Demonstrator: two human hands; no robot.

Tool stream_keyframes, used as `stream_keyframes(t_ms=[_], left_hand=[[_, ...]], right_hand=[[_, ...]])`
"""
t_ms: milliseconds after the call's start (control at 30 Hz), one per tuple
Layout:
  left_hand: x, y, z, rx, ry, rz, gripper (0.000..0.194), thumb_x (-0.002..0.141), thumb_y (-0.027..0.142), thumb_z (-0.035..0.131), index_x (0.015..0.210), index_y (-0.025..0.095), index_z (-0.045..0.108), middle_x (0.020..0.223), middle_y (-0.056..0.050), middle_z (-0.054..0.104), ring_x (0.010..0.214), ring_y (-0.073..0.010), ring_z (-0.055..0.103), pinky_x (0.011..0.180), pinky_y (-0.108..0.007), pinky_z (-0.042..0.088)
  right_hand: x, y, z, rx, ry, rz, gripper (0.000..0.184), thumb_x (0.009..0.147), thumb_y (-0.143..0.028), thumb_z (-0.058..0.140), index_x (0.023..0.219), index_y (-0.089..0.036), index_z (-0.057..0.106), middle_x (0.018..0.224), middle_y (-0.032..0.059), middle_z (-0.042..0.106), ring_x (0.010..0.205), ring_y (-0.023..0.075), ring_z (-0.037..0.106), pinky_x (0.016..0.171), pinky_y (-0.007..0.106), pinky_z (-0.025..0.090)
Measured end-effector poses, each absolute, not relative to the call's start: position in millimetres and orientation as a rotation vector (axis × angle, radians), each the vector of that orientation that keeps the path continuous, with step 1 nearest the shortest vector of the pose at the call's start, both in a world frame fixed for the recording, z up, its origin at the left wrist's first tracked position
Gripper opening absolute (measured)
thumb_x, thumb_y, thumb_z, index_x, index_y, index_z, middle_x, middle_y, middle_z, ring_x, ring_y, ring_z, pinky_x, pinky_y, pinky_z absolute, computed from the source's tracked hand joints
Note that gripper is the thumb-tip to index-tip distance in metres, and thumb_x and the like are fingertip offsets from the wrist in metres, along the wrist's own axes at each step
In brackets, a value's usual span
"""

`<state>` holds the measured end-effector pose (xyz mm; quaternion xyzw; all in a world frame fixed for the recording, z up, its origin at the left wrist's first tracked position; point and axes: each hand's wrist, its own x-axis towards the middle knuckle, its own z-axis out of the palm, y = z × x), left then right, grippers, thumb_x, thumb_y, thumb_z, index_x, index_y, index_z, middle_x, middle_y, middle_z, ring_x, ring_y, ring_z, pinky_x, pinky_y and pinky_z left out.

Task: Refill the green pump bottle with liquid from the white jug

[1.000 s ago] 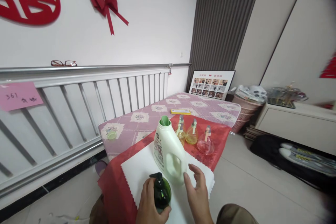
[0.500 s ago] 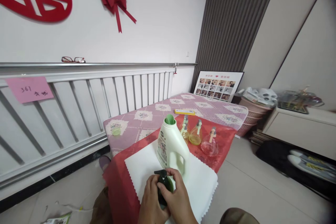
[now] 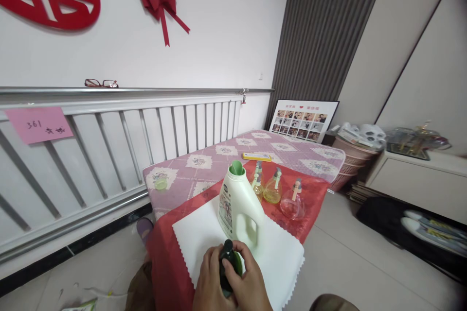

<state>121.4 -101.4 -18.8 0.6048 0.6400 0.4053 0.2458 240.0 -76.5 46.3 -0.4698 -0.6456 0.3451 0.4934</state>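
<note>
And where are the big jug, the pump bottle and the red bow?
Jug (image 3: 239, 199): head view, pale body.
Pump bottle (image 3: 228, 246): head view, dark pump top.
Red bow (image 3: 160, 2): head view, near its knot.

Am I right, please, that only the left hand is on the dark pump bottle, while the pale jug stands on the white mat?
Not quite: the head view shows both the left hand and the right hand on the dark pump bottle. The pale jug does stand on the white mat.
</note>
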Motion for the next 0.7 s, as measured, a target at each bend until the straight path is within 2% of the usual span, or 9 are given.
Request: stream_keyframes(t_ms=[100, 200, 300, 400, 567, 633, 700], left_hand=[[123.3, -101.6, -16.8, 1.668, 1.706, 1.118, 0.072, 0.076, 0.030, 0.061, 0.142, 0.012, 0.040, 0.146, -0.022, 0.049, 0.140, -0.0322, 0.045, 0.116, -0.047, 0.042], [127.0, -102.6, -16.6, 1.638, 1.753, 1.177, 0.067, 0.078, 0.029, 0.057, 0.142, 0.013, 0.041, 0.145, -0.021, 0.050, 0.139, -0.0312, 0.046, 0.116, -0.046, 0.042], [128.2, -102.9, -18.4, 1.622, 1.805, 1.180, 0.070, 0.074, 0.026, 0.058, 0.141, 0.015, 0.042, 0.145, -0.019, 0.051, 0.140, -0.0316, 0.045, 0.115, -0.044, 0.042], [125.1, -102.0, -18.3, 1.629, 1.783, 1.107, 0.072, 0.073, 0.027, 0.060, 0.142, 0.014, 0.043, 0.147, -0.019, 0.050, 0.142, -0.0322, 0.043, 0.115, -0.044, 0.043], [123.5, -101.7, -13.0, 1.624, 1.742, 1.114, 0.064, 0.081, 0.033, 0.054, 0.142, 0.015, 0.043, 0.146, -0.018, 0.051, 0.140, -0.0288, 0.046, 0.116, -0.041, 0.042], [124.9, -102.1, -13.4, 1.612, 1.754, 1.136, 0.064, 0.081, 0.030, 0.052, 0.142, 0.014, 0.042, 0.147, -0.019, 0.050, 0.140, -0.0284, 0.045, 0.117, -0.042, 0.041], [125.8, -102.4, -15.7, 1.609, 1.754, 1.118, 0.067, 0.079, 0.027, 0.053, 0.143, 0.012, 0.039, 0.150, -0.020, 0.046, 0.142, -0.0290, 0.043, 0.118, -0.044, 0.040]], right_hand=[[239.4, -77.8, 39.3, -1.104, -1.567, 0.882, 0.033, 0.081, -0.029, 0.058, 0.112, -0.020, 0.066, 0.108, 0.0088, 0.076, 0.102, 0.0242, 0.072, 0.095, 0.035, 0.057], [236.0, -77.0, 35.4, -1.113, -1.542, 0.847, 0.047, 0.076, -0.027, 0.062, 0.123, -0.020, 0.061, 0.123, 0.0113, 0.071, 0.115, 0.0262, 0.067, 0.103, 0.040, 0.053], [233.3, -75.0, 35.7, -1.180, -1.504, 0.792, 0.053, 0.073, -0.027, 0.066, 0.125, -0.019, 0.059, 0.115, 0.0101, 0.071, 0.110, 0.0265, 0.068, 0.103, 0.042, 0.053], [233.7, -73.8, 31.9, -1.198, -1.496, 0.811, 0.050, 0.076, -0.029, 0.063, 0.125, -0.018, 0.058, 0.105, 0.0078, 0.071, 0.101, 0.0247, 0.070, 0.101, 0.041, 0.055], [235.9, -73.5, 13.7, -1.100, -1.504, 0.818, 0.052, 0.082, -0.030, 0.058, 0.133, -0.022, 0.053, 0.122, 0.0088, 0.069, 0.115, 0.0230, 0.066, 0.102, 0.035, 0.053], [235.5, -73.1, 12.9, -1.103, -1.499, 0.806, 0.055, 0.081, -0.030, 0.060, 0.135, -0.023, 0.053, 0.128, 0.0089, 0.067, 0.119, 0.0239, 0.064, 0.105, 0.036, 0.051], [234.5, -72.7, 18.7, -1.155, -1.490, 0.801, 0.058, 0.077, -0.030, 0.064, 0.134, -0.022, 0.053, 0.122, 0.0086, 0.069, 0.114, 0.0253, 0.066, 0.104, 0.039, 0.052]])
